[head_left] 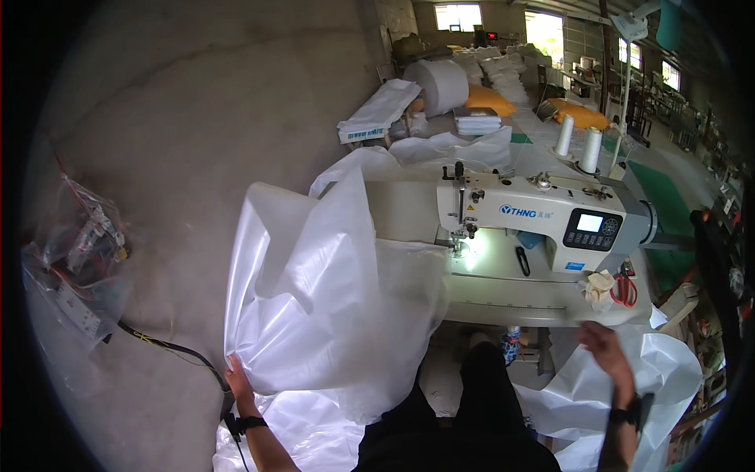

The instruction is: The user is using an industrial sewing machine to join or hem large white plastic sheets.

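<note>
My left hand [238, 379] grips the lower edge of a large translucent white plastic sheet [330, 299], which is lifted and billows up in front of me, left of the sewing table. My right hand [604, 346] reaches out to the right near the table's front edge, touching more white sheet [637, 385] that hangs down there; its grip is unclear. A white industrial sewing machine [543, 220] stands on the table [503, 303], its needle area lit. My legs in dark trousers [472, 409] are below.
Red-handled scissors [625, 287] and a crumpled cloth [598, 287] lie at the table's right end. Two white thread cones [578, 141] stand behind the machine. A big white roll [440, 85], folded stacks and yellow bags lie beyond. A bagged electrical box [82, 259] and cable sit on the concrete floor, left.
</note>
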Action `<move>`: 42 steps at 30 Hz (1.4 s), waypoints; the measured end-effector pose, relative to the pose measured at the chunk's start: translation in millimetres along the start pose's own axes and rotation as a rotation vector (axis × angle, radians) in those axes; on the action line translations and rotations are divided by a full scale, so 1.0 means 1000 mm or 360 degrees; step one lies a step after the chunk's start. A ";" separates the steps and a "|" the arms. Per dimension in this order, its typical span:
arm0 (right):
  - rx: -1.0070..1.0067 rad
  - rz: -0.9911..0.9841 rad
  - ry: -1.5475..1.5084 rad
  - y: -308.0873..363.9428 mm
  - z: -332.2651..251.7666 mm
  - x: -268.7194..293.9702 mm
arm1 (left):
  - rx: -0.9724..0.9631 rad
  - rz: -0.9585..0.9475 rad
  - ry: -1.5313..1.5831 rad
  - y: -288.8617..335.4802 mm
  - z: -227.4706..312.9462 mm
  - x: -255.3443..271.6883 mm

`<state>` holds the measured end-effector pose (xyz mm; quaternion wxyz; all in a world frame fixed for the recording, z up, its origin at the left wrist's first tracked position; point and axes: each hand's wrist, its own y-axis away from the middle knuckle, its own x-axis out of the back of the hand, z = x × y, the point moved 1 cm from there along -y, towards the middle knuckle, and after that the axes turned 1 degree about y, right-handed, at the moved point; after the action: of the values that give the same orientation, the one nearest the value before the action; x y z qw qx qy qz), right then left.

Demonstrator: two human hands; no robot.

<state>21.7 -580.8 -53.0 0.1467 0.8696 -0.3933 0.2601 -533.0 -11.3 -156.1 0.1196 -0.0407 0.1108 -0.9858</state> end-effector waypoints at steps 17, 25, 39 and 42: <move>0.0210 -0.0970 -0.1966 -0.193 -0.267 -0.344 | 0.0145 -0.0399 0.0299 -0.017 -0.011 0.053; -0.0449 -0.0678 -0.1401 -0.115 -0.157 -0.350 | 0.0269 -0.0372 -0.0250 -0.090 -0.035 0.102; -0.0447 -0.0584 -0.1126 -0.111 -0.118 -0.336 | -0.1726 -0.1593 -0.0532 0.133 0.185 -0.353; -0.0430 -0.0525 -0.1191 -0.093 -0.124 -0.350 | -0.1473 -0.1727 -0.0735 0.149 0.128 -0.416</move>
<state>-143.7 -251.0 -154.5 0.1460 0.9282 -0.3057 -0.1539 -82.4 -76.9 -88.4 -0.3923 -0.3417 0.4506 -0.7255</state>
